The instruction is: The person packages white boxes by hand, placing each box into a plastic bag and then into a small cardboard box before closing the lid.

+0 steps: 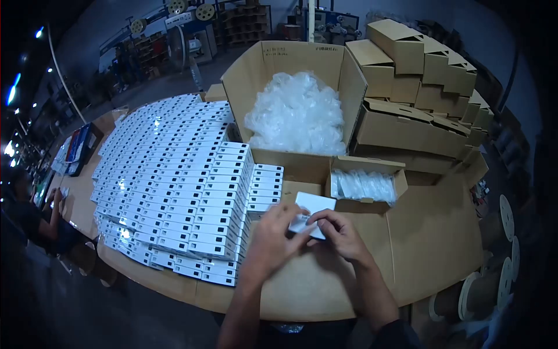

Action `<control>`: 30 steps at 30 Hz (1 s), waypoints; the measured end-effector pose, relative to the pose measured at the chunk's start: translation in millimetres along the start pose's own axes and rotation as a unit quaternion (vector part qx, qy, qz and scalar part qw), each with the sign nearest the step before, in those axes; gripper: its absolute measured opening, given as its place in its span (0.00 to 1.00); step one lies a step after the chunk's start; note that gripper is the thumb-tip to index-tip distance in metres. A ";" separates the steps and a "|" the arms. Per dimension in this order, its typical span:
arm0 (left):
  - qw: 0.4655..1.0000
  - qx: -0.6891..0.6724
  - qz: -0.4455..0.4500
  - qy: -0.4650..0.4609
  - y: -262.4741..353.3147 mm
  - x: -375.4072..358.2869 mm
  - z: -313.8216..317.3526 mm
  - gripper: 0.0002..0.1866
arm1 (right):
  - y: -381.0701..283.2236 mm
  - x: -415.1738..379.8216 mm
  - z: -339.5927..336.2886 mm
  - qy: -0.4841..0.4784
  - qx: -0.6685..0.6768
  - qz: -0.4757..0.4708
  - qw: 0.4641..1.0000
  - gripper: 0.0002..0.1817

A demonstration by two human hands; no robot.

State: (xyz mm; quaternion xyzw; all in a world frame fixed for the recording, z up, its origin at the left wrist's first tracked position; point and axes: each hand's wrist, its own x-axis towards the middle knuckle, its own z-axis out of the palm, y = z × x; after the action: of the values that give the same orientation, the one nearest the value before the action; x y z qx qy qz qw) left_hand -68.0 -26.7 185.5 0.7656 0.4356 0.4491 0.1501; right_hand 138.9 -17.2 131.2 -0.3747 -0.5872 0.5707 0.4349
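Observation:
A small white box (314,202) is held between both hands above the cardboard-covered table. My left hand (273,238) grips its left side, with the thumb across the lower part. My right hand (343,237) is closed at its right edge, thumb and fingertips pressed together near the middle. The fingers hide part of the box, so whether a flap is raised cannot be made out. Just left of my hands rise tightly stacked white boxes (215,198) with small dark squares on their ends. Beyond my right hand lies an open carton (372,205) of clear plastic packets (363,185).
A large open carton (354,87) full of clear plastic bags (299,113) stands at the back. Brown cartons (418,125) are piled at the back right. Cable reels (504,256) stand beyond the right table edge (459,285). Another person (43,221) sits at far left.

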 end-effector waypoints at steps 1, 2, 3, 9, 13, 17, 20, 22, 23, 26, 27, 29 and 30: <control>0.999 0.014 0.005 0.051 -11.5 21.6 -2.6 0.12 | -12.5 6.5 -4.1 0.002 0.006 0.011 1.000 0.13; 0.995 0.024 0.003 0.097 -16.0 49.0 -9.3 0.10 | -25.0 15.0 -8.2 0.005 0.011 0.023 1.000 0.13; 0.989 0.033 0.000 0.142 -20.3 77.9 -15.3 0.08 | -36.9 27.9 -12.3 0.017 -0.024 -0.020 0.999 0.14; 0.989 0.042 -0.039 0.137 -83.8 242.5 -14.3 0.08 | -89.5 124.3 -47.6 0.149 -0.231 -0.157 0.949 0.17; 0.988 0.147 -0.004 0.045 -140.0 291.6 7.5 0.11 | -84.4 193.4 -78.0 0.194 -0.280 -0.202 0.918 0.20; 0.968 0.184 0.125 0.116 -176.3 309.4 33.0 0.14 | -90.9 228.8 -90.7 0.231 -0.299 -0.199 0.904 0.22; 0.961 0.209 0.150 0.106 -196.8 318.4 50.1 0.12 | -91.6 249.6 -90.5 0.255 -0.296 -0.193 0.900 0.22; 0.975 0.178 0.116 0.067 -199.7 327.4 49.3 0.09 | -91.9 259.6 -87.5 0.262 -0.319 -0.203 0.888 0.21; 0.983 0.144 0.099 0.050 -201.6 330.0 47.0 0.08 | -88.6 267.9 -89.9 0.258 -0.339 -0.222 0.877 0.20; 0.997 0.041 0.053 0.032 -177.8 336.9 18.0 0.09 | -98.4 289.0 -83.5 0.276 -0.386 -0.253 0.843 0.21; 0.998 0.027 0.058 0.029 -171.4 336.6 10.3 0.10 | -100.2 295.8 -83.7 0.272 -0.387 -0.261 0.841 0.22; 0.993 0.014 0.115 0.018 -166.2 337.2 -1.7 0.11 | -103.1 308.8 -82.6 0.263 -0.389 -0.280 0.837 0.26; 0.992 0.001 0.122 0.015 -163.4 336.9 -3.9 0.10 | -104.4 313.7 -79.8 0.267 -0.396 -0.272 0.836 0.27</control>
State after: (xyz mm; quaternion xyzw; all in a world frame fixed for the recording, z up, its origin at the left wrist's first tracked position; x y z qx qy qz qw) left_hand -85.0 336.8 273.8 0.8062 0.3419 0.4750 0.0871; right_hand 112.8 297.0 258.9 -0.4780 -0.7023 0.0263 0.5268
